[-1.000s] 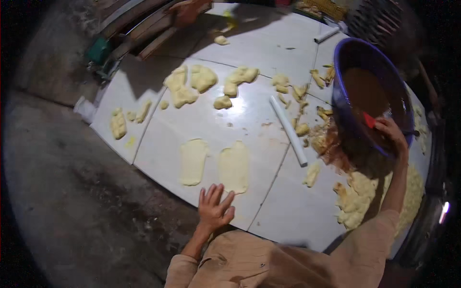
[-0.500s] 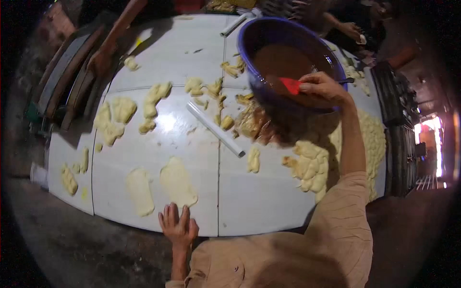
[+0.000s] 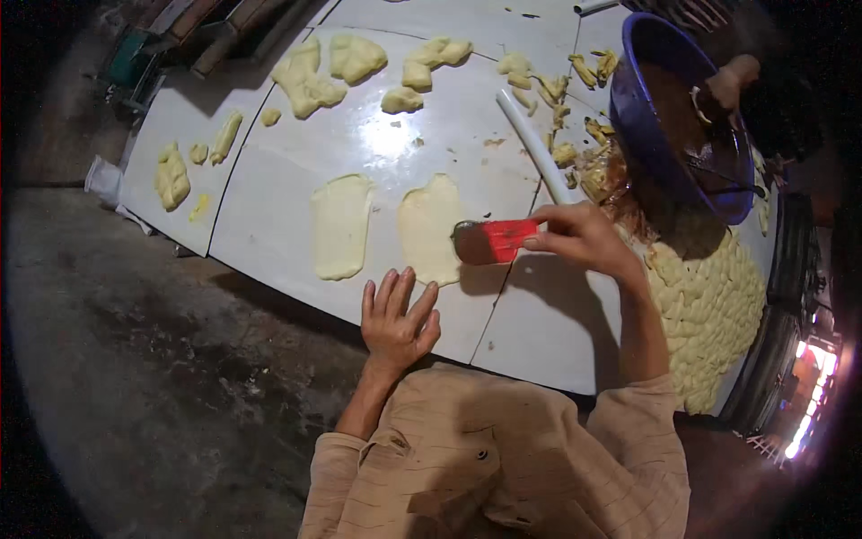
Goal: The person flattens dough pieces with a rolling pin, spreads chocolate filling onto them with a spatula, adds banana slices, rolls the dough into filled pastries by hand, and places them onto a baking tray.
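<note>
Red scraper (image 3: 516, 238), brown paste on its tip, right at the right edge of the dough sheet (image 3: 427, 229), pinched between thumb and fingers of the right hand (image 3: 588, 238)! Left hand (image 3: 395, 325), fingers spread, just below that sheet; second sheet (image 3: 341, 226) left of it, purple tub (image 3: 639, 135) well to its upper right.

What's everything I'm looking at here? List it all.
Table: one, white, centre.
Dough sheets: two, pale yellow, toward near edge.
Dough lumps: several, pale yellow, farther back.
Dough pile: one, pale yellow, at right.
Tub: one, purple, upper right.
Mixture: one batch, brown, inside tub.
Scraps: many, yellow-brown, left of tub.
Tubes: two, white, mid-table and top edge.
Scraper: one, red, by right sheet.
Floor: one, grey, lower left.
Another person's hand: one, shaded, at tub.
Left hand: one, tan sleeve, near right sheet.
Right hand: one, tan sleeve, holding scraper.
</note>
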Action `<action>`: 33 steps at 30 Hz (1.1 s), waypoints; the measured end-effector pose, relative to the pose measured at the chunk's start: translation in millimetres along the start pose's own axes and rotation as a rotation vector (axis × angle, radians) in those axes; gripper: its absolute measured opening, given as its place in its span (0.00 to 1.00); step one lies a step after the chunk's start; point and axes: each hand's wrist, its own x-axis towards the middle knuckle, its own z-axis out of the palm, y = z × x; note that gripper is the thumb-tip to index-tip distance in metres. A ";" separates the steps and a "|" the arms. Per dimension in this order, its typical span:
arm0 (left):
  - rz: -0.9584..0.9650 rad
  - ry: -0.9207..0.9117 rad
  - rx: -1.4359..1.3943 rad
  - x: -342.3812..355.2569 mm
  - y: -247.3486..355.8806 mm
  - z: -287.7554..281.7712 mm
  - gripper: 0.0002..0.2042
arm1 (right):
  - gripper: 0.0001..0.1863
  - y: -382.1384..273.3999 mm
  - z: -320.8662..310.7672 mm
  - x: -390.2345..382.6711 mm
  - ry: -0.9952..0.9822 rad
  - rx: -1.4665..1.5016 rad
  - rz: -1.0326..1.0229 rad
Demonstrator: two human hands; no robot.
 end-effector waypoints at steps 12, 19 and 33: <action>-0.001 -0.028 -0.026 1.9 -1.8 -2.4 0.20 | 0.11 -39.4 60.7 1.3 0.292 -0.457 -0.060; 0.027 -0.012 -0.019 5.0 -0.3 -1.1 0.20 | 0.13 -36.1 77.2 -5.2 0.429 -0.536 -0.199; 0.002 -0.063 -0.077 4.3 2.7 -7.5 0.21 | 0.15 -48.2 81.2 -24.1 0.379 -0.324 0.141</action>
